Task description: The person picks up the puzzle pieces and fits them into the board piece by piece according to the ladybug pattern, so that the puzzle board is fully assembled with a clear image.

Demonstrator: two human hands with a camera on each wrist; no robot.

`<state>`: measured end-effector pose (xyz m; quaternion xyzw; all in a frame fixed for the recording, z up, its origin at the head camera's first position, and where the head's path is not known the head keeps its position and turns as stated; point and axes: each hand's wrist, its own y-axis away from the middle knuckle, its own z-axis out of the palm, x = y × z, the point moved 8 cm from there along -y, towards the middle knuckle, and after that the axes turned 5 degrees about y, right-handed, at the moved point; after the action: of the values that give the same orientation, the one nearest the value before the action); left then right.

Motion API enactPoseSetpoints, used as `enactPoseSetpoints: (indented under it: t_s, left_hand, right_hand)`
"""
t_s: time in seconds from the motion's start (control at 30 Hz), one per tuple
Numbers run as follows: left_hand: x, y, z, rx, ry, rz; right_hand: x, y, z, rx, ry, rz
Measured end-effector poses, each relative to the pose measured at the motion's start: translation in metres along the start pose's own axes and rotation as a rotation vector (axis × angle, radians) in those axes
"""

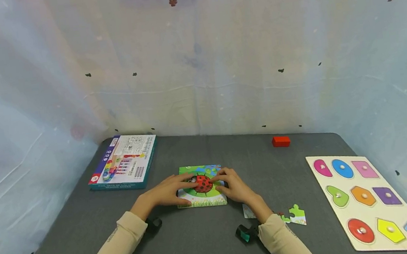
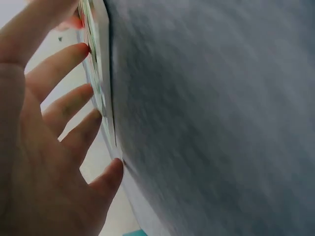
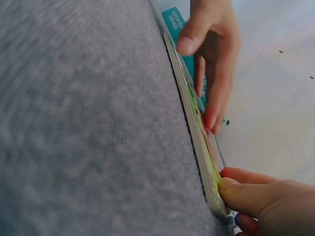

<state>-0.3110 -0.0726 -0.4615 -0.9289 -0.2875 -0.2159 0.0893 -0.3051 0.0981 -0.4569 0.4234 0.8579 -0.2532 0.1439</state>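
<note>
A ladybug jigsaw puzzle (image 1: pixel 197 200) lies flat at the middle of the table, its green and blue picture almost whole. From the left, my left hand (image 1: pixel 169 191) reaches over it with fingers spread, fingertips resting on or just at its surface; the left wrist view shows this hand (image 2: pixel 54 142) beside the board's edge. My right hand (image 1: pixel 234 187) comes from the right, thumb and fingertips touching the picture near the ladybug. Seen low in the right wrist view, the right hand (image 3: pixel 270 201) presses at the board's edge. Loose jigsaw pieces (image 1: pixel 297 215) lie beside the right forearm, partly hidden by it.
A boxed toy set (image 1: pixel 126 158) lies at the back left. A red block (image 1: pixel 281 141) sits near the back edge. On the right, a wooden shape board (image 1: pixel 353 182) with knobbed coloured shapes slants along the table's edge. Pale sheeting (image 1: pixel 194 59) hangs around the table.
</note>
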Motion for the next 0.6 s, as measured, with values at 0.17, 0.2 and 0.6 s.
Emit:
enactPoseSetpoints:
  t_s: [0.17,0.2,0.6]
  left_hand:
    - [-0.009,0.011,-0.002,-0.024,0.048,-0.058]
    - [-0.010,0.013,-0.002,-0.027,0.056,-0.064]
    - [-0.013,0.019,-0.002,-0.033,0.078,-0.075]
  right_hand:
    - [0.000,0.000,-0.001,0.008,-0.005,-0.002]
    - [0.000,0.000,-0.001,0.008,-0.001,-0.002]
    - [-0.009,0.004,-0.007,-0.077,0.027,-0.074]
